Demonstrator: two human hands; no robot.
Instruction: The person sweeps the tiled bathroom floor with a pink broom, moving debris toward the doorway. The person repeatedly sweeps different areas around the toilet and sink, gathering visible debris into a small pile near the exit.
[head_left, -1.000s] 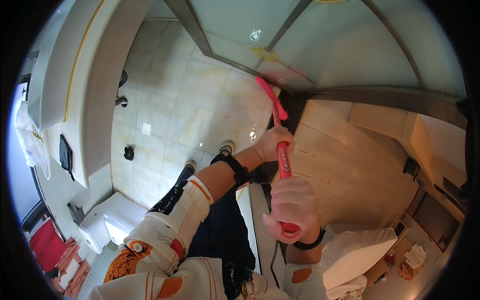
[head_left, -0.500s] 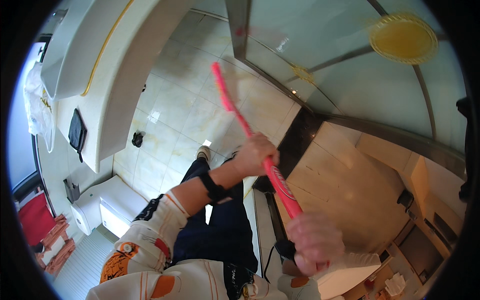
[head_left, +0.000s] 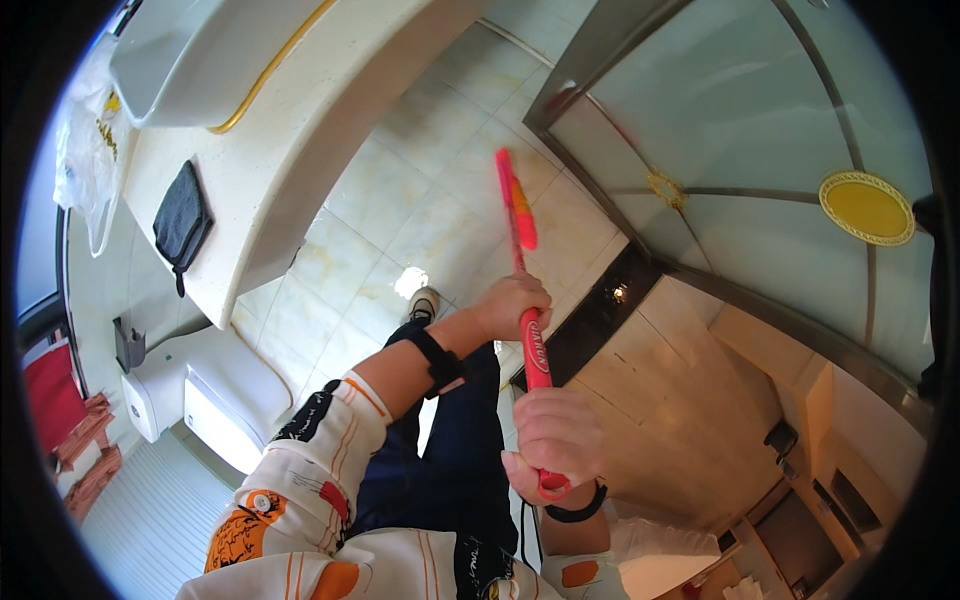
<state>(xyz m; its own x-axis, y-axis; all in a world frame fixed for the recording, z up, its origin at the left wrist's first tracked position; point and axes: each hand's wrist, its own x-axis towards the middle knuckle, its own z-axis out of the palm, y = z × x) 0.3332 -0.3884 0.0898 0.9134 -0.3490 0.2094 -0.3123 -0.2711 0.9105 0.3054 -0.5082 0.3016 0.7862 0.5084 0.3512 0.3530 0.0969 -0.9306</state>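
A red-handled broom (head_left: 537,360) slants across the middle of the view, its pink and orange head (head_left: 517,200) low over the pale tiles. Whether the bristles touch the floor, I cannot tell. Around the middle of the handle my left hand (head_left: 514,304) is closed, a black band on that wrist. My right hand (head_left: 556,436) grips the handle lower in the picture, close to its end, which pokes out below the fingers.
At left are a stone counter (head_left: 300,110) with a white basin (head_left: 190,70), a dark cloth (head_left: 183,215) and a toilet (head_left: 230,410). A glass door (head_left: 760,130) stands at right. A dark threshold (head_left: 597,300) divides the tiles from a brown floor (head_left: 660,390).
My right hand has swung left with the handle's end, so the broom lies more upright in view. The whole view has shifted, with the counter and door appearing further right.
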